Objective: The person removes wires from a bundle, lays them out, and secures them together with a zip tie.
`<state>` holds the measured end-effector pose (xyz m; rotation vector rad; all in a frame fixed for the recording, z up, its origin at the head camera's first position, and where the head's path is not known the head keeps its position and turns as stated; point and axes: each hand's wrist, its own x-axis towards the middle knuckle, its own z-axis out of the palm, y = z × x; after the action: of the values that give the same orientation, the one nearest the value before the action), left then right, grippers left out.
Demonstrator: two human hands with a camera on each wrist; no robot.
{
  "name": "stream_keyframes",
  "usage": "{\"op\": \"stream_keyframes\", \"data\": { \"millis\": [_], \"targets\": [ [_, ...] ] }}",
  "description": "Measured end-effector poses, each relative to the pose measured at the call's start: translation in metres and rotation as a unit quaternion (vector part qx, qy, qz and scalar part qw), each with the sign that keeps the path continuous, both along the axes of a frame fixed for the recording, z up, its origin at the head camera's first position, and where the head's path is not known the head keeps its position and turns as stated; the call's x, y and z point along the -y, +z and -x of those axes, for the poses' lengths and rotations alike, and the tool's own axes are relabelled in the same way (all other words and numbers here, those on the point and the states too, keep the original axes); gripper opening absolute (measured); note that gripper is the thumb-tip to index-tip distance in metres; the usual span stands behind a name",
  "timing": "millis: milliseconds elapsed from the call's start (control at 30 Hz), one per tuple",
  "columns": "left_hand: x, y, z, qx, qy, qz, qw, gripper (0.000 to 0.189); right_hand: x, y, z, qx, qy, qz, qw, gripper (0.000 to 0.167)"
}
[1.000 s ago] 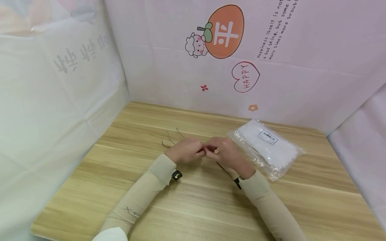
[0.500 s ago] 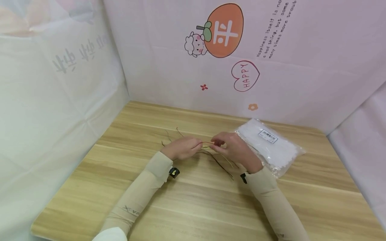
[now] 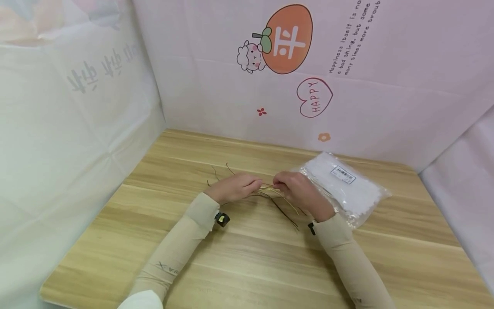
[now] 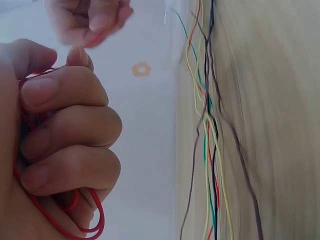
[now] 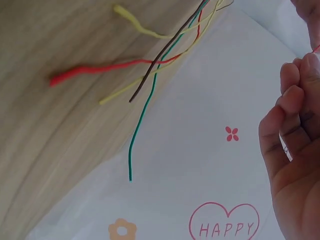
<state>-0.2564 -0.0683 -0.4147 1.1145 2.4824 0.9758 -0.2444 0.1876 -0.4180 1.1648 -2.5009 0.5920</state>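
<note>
In the left wrist view my left hand [image 4: 75, 115] has its fingers curled round a looped thin red wire [image 4: 101, 220], with loops hanging below the palm. My right hand [image 3: 299, 191] is a short way to the right, and its thumb and fingers pinch the red wire's other part. A short red stretch runs between the two hands in the head view. Below them, a loose bundle of thin wires [image 4: 216, 130] in red, yellow, green, black and brown lies along the table. Its cut ends fan out near my right hand, where a green wire [image 5: 131, 160] reaches furthest.
A clear plastic bag [image 3: 366, 199] with white contents and a barcode label lies to the right, close behind my right wrist. The wood-grain table [image 3: 231, 266] meets a printed white cloth wall [image 3: 216, 94] at its back edge.
From close together, my hands have drawn apart, the right hand moving right with the red wire stretched between. The right fingers have since curled in. More of the wire bundle shows beneath.
</note>
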Motion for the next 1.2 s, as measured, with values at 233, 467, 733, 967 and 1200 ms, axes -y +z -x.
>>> {"op": "stream_keyframes", "data": {
  "millis": [233,467,733,967,1200],
  "targets": [
    [0.013,0.001,0.012,-0.015,0.006,0.003,0.9999,0.041,-0.013,0.004,0.003,0.014,-0.035,-0.022,0.9991,0.008],
    [0.028,0.004,0.017,-0.008,0.024,0.002,0.9997,0.037,-0.02,0.009,0.005,0.067,-0.021,-0.021,0.9974,0.006],
    [0.04,0.0,0.023,0.014,0.013,-0.016,0.9997,0.036,-0.022,0.013,0.005,0.042,-0.009,-0.039,0.9983,0.016],
    [0.046,0.002,0.024,0.028,0.016,0.01,0.9994,0.037,-0.028,0.013,0.008,0.017,-0.04,-0.078,0.996,0.027],
    [0.056,0.003,0.028,0.023,0.012,0.024,0.9994,0.038,-0.042,0.01,0.015,0.03,-0.062,-0.076,0.9947,0.031]
  ]
}}
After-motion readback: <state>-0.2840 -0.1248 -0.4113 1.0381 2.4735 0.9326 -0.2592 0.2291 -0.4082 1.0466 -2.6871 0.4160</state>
